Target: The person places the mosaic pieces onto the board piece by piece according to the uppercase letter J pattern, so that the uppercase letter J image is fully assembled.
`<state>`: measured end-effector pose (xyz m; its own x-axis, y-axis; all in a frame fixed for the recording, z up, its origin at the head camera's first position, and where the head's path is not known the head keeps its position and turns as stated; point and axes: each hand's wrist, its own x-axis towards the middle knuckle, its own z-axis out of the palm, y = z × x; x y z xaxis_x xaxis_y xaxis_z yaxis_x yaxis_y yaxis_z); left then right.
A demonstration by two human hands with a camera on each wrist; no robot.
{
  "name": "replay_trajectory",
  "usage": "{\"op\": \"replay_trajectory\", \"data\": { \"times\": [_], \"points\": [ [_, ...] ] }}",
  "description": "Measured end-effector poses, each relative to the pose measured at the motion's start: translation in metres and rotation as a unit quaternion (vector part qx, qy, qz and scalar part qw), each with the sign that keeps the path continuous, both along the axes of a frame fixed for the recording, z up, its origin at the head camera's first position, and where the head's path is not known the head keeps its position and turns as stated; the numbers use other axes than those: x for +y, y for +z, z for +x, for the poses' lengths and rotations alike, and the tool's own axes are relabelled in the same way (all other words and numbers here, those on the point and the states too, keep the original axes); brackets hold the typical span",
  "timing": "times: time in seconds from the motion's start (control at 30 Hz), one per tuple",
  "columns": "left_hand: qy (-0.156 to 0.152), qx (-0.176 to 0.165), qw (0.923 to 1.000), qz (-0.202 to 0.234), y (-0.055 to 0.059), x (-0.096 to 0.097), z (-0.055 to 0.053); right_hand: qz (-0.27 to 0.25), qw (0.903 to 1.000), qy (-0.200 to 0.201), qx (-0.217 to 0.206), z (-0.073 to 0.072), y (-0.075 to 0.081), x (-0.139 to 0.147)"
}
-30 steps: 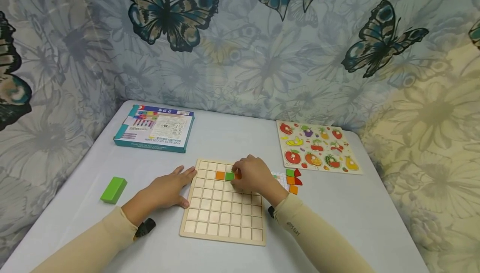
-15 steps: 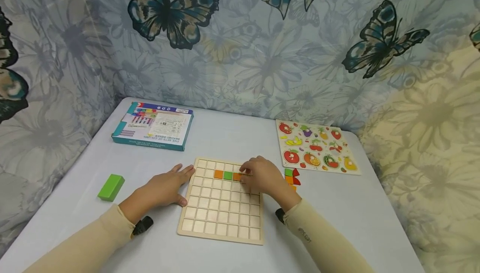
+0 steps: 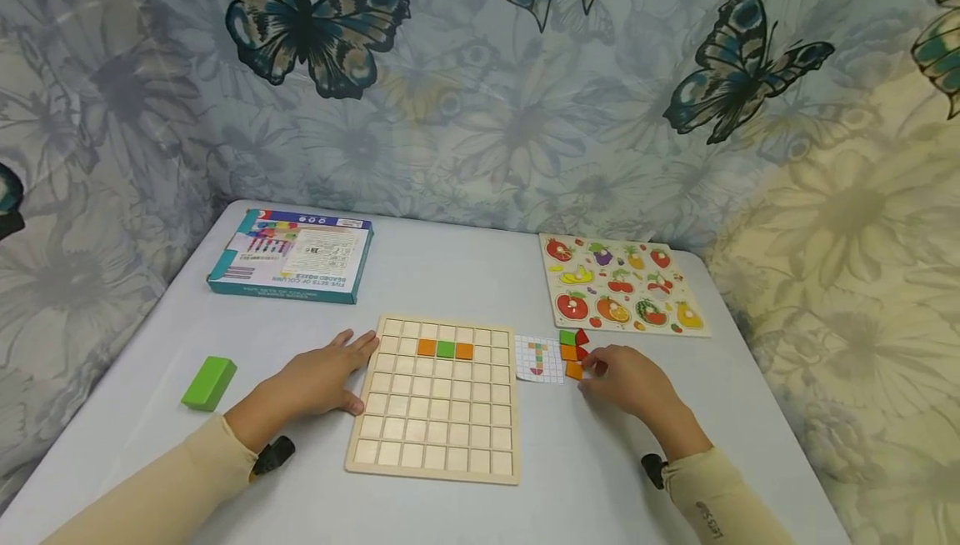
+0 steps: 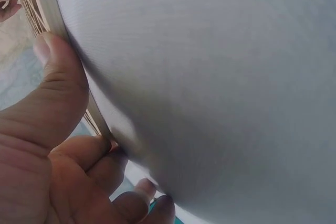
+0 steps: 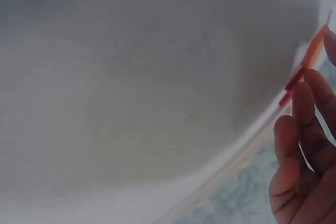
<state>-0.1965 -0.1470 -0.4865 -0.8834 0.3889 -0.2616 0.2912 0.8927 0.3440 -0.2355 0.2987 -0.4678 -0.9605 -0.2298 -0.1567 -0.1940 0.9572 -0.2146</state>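
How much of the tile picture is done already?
Done: an orange-green-orange row sits on the board. In hand: the right hand is at the lowest loose orange tile; I can't tell if it's gripped. Probably to go: the stem shown on the card, since other loose pieces lie off the board.

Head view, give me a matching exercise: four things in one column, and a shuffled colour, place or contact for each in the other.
Things
1. Middle tile of the row on the pale wooden grid board
2. Bare left hand
3. White gridded card
4. Flat teal-and-white box

Details
A. Between board and loose coloured tiles
B. Back left of the white table
C. Green
D. Touching the board's left edge

Pairs
1-C: middle tile
2-D: left hand, board
3-A: card, loose coloured tiles
4-B: box, table
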Motion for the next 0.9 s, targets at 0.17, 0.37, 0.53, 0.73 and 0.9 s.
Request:
{"op": "replay_trajectory", "data": {
  "times": [0.17, 0.37, 0.53, 0.73, 0.9],
  "points": [
    [0.0, -0.003, 1.0, 0.004, -0.004, -0.001, 0.001, 0.004, 1.0, 0.006, 0.005, 0.001, -0.002, 0.001],
    [0.004, -0.005, 1.0, 0.004, -0.003, -0.001, 0.002, 0.017, 0.9997, 0.011, 0.01, 0.001, -0.005, 0.001],
    [0.004, -0.004, 1.0, 0.002, -0.003, -0.002, 0.002, 0.009, 0.9999, 0.01, 0.008, -0.001, -0.005, 0.0],
    [-0.002, 0.003, 1.0, 0.004, -0.003, -0.002, 0.0, -0.024, 0.9996, -0.013, -0.011, -0.001, -0.001, -0.004],
    [-0.004, 0.004, 1.0, 0.005, -0.001, -0.002, 0.0, -0.055, 0.9983, 0.022, -0.003, -0.001, 0.007, -0.036]
  ]
}}
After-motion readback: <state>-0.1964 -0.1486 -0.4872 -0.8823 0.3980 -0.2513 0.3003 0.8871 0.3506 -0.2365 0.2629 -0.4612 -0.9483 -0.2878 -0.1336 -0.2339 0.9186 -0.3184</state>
